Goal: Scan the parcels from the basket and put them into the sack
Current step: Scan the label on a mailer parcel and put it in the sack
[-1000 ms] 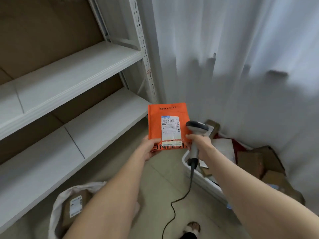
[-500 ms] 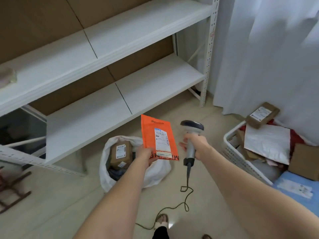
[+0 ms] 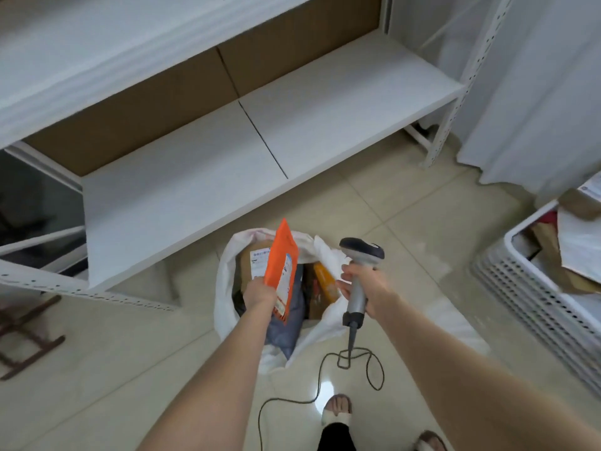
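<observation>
Overhanging the sack (image 3: 224, 288) mouth: orange parcel (image 3: 281, 258)

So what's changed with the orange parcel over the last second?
The left hand carried the orange parcel from in front of the scanner down over the open sack, turning it edge-on; not let go yet. The right hand still grips the scanner.

Glossy orange plastic parcel (image 3: 282, 265); white woven sack (image 3: 224, 288); glossy tile floor (image 3: 406, 203).

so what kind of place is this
Probably a parcel sorting room: a corded barcode scanner, a white sack with labelled parcels inside, and a basket holding more.
</observation>
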`<state>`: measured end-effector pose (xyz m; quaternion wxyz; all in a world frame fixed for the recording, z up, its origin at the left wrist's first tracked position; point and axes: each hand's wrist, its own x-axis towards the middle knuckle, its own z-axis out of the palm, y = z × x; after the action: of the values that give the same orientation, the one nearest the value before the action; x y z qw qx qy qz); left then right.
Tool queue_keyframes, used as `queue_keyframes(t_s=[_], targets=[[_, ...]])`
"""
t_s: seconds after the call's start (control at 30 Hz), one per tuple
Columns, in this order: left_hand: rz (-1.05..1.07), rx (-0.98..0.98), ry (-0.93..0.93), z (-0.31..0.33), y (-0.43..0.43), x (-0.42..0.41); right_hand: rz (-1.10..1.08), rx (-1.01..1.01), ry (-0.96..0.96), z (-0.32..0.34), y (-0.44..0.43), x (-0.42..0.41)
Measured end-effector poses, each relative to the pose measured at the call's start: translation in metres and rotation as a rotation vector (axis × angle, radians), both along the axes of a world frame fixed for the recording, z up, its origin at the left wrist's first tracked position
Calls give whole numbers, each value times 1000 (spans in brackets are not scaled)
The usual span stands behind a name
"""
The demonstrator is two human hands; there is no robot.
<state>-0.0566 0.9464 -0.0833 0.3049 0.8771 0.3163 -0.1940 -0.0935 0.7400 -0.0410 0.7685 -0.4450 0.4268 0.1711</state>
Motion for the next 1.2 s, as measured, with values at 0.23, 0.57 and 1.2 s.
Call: queue_keyframes(t_s=[0.23,0.57,1.2], targets=[[-136,8,127,-122,-5,16,-32,-21,47,-103,23,26],[115,-220,394,-244,-7,10,-13,12,34,-195,28,35],[-315,-317,75,43,-185,67,-358,49,-56,33,-83,-20]])
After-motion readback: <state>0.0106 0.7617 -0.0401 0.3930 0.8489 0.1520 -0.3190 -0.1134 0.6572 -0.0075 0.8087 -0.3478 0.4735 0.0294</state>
